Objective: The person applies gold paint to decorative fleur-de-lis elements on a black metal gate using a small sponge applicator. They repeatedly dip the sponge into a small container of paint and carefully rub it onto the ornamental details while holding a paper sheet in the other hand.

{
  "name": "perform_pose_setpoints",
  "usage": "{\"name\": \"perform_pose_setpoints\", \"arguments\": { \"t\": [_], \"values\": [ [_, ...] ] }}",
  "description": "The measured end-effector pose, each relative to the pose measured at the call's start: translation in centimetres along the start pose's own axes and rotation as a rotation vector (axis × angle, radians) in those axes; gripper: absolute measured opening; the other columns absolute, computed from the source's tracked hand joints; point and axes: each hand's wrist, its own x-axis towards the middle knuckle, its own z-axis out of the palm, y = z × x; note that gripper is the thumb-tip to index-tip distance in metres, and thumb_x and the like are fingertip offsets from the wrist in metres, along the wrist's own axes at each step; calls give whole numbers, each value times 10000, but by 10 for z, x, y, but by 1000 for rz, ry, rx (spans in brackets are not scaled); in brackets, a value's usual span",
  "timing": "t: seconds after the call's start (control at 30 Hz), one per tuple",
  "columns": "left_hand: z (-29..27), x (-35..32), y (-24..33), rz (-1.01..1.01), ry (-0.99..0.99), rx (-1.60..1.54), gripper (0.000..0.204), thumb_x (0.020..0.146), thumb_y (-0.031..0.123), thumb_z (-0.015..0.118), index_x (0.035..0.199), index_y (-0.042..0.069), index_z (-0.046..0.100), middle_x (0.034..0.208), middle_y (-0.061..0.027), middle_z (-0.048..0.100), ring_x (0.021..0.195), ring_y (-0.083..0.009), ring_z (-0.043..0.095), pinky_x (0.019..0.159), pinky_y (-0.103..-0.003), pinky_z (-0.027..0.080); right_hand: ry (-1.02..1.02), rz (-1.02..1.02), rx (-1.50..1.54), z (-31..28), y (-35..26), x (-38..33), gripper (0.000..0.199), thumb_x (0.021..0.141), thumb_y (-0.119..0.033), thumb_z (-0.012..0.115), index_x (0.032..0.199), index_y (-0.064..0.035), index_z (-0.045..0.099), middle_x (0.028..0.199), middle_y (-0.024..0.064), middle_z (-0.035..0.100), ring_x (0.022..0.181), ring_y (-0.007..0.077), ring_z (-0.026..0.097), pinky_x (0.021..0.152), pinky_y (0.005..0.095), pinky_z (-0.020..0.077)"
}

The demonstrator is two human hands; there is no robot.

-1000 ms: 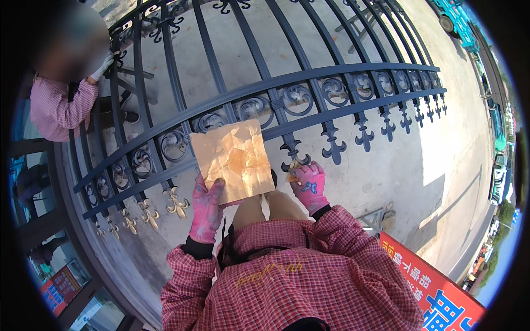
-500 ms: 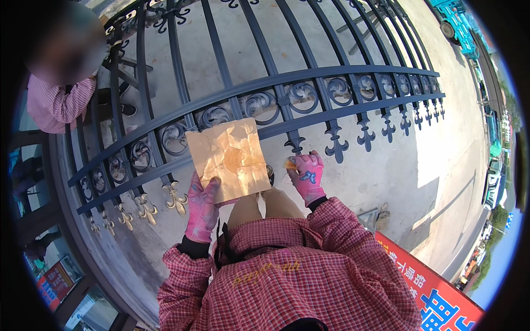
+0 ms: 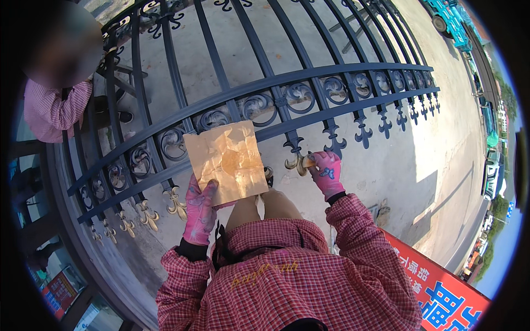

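Observation:
My left hand (image 3: 200, 212), in a pink patterned glove, is closed on the lower left edge of a creased square of brown paper (image 3: 226, 151). Gold smears shine on the paper. Pinched in my pink-gloved right hand (image 3: 328, 174) is a small tan piece (image 3: 309, 161), perhaps sponge; it meets the right side of a fleur-de-lis finial (image 3: 295, 159). That finial shows gold on its lower curls and dark metal above. It hangs from a dark metal fence panel (image 3: 237, 94). Finials to the left, such as this gold finial (image 3: 175, 205), are coloured; a dark finial (image 3: 362, 133) stands right.
Beyond the panel at upper left, a person in a checked sleeve (image 3: 55, 110) stands close to the bars. A red banner (image 3: 411, 259) lies at lower right. Glass panes in dark frames (image 3: 33, 201) line the left. A teal truck (image 3: 450, 22) is far right.
My right hand has moved right and the tan piece now touches the finial. Gold shows on that finial's curls, which looked dark before. My left hand and the paper stay almost in place.

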Motion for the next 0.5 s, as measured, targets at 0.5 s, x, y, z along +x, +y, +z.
{"name": "perform_pose_setpoints", "arguments": {
  "t": [0.5],
  "values": [
    [0, 3, 15, -30, -21, -44, 471, 929, 147, 559, 1353, 65, 371, 1189, -95, 554, 902, -193, 649, 599, -327, 615, -11, 17, -95, 17, -27, 20, 355, 634, -211, 756, 966, -138, 655, 948, 41, 641, 959, 268, 558, 881, 406, 405]
  ]
}}
